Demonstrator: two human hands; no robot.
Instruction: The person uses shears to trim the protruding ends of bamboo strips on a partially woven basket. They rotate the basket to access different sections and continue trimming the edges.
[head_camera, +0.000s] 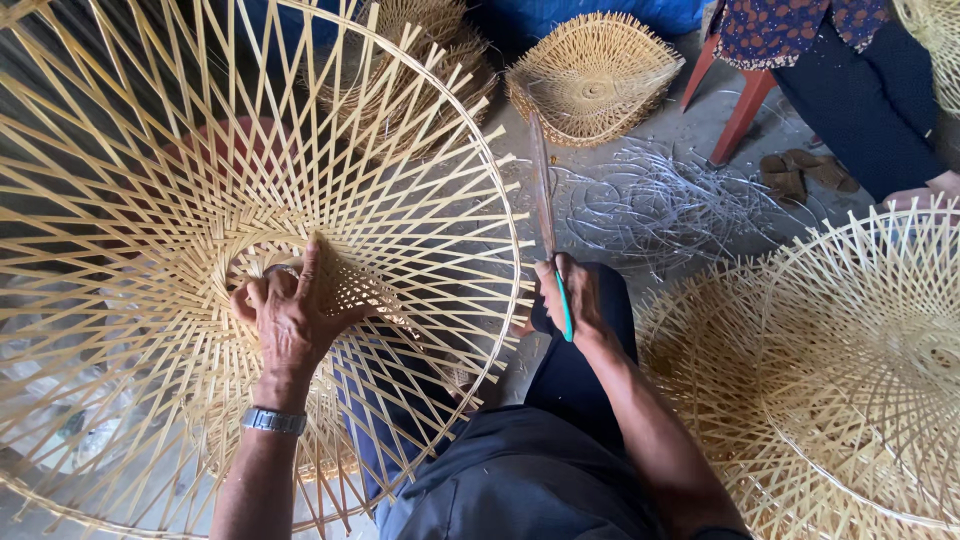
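Pressing flat on the woven centre, the left hand (290, 320) lies w/ fingers (308, 262) spread open on the big bamboo lattice frame (420, 200), which is propped tilted over the person's lap; right hand (572, 298), just beside the frame's rim, is closed round a green-handled knife (547, 215), blade pointing away. Pale shavings (665, 200) lie on the floor beyond; more woven frames (850, 370) at right, well apart.

A silver metal wristwatch (273, 421) with a link band is worn on the left wrist. Both forearms are left bare, with no sleeves seen. Dark blue trousers (575, 375) and a dark grey top (520, 490) are worn.
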